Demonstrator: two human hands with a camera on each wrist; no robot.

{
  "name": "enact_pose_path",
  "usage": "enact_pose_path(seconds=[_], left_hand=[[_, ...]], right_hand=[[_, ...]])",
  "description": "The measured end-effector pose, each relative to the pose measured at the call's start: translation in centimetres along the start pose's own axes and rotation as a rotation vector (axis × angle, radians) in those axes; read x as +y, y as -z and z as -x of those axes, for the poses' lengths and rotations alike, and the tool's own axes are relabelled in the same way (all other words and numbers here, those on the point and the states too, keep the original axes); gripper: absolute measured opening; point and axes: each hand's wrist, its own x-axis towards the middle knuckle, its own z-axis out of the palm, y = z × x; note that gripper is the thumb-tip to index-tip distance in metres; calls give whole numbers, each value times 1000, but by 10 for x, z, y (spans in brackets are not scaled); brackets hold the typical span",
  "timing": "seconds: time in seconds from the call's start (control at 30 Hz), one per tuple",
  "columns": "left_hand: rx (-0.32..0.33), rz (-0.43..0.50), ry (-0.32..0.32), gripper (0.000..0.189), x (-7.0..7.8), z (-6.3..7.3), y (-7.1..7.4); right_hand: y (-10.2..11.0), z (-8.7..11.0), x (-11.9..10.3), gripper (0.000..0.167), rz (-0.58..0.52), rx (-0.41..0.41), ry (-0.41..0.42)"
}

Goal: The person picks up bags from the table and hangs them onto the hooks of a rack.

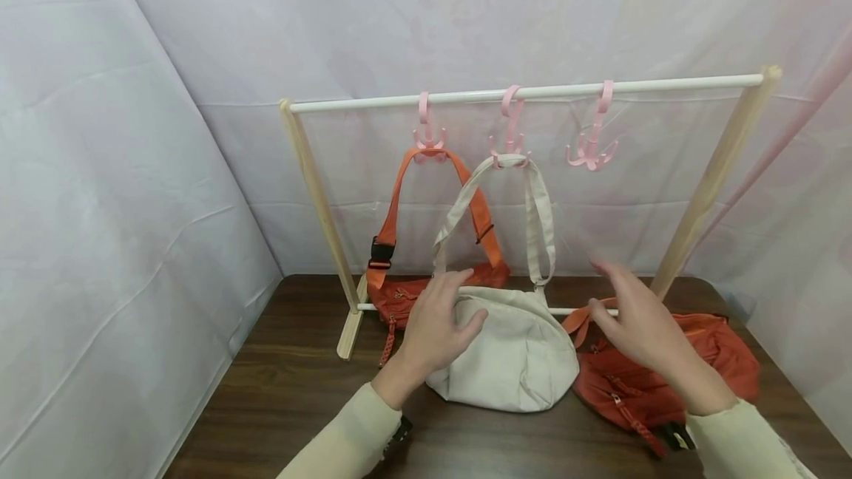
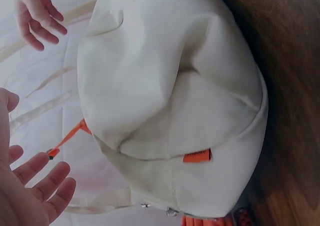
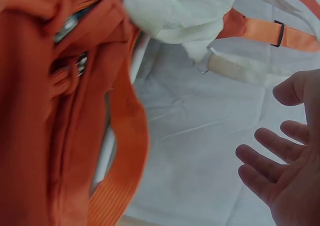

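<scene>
A cream shoulder bag point(image 1: 512, 353) hangs by its strap from the middle pink hook point(image 1: 511, 139), its body low over the table. My left hand point(image 1: 435, 324) is at the bag's left side with fingers spread, holding nothing; the left wrist view shows the same hand point(image 2: 35, 181) apart from the cream cloth. My right hand point(image 1: 635, 316) hovers above a second orange-red bag point(image 1: 715, 361) lying on the table at the right. Its fingers point(image 3: 262, 163) are loosely bent around nothing. Behind the cream bag, another orange-red bag point(image 1: 406, 298) hangs by its orange strap from the left pink hook point(image 1: 429, 131).
A white rod point(image 1: 559, 91) runs between wooden posts point(image 1: 712, 191) above the brown table point(image 1: 266, 390). The right pink hook point(image 1: 592, 139) carries no bag. Pale curtains point(image 1: 166, 168) stand behind and beside the table. Something small and black point(image 1: 399, 431) shows by my left sleeve.
</scene>
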Motion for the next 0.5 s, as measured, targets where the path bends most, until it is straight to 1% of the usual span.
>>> enact_pose_path(seconds=[0.1, 0.3, 0.5], left_hand=[[-9, -6, -7, 61, 3, 2, -4], [-31, -9, -14, 58, 9, 6, -11], [-52, -34, -57, 55, 13, 10, -18]], right_hand=[[0, 2, 9, 67, 39, -4, 2], [0, 2, 30, 68, 114, -12, 57], [0, 2, 49, 68, 161, -48, 68]])
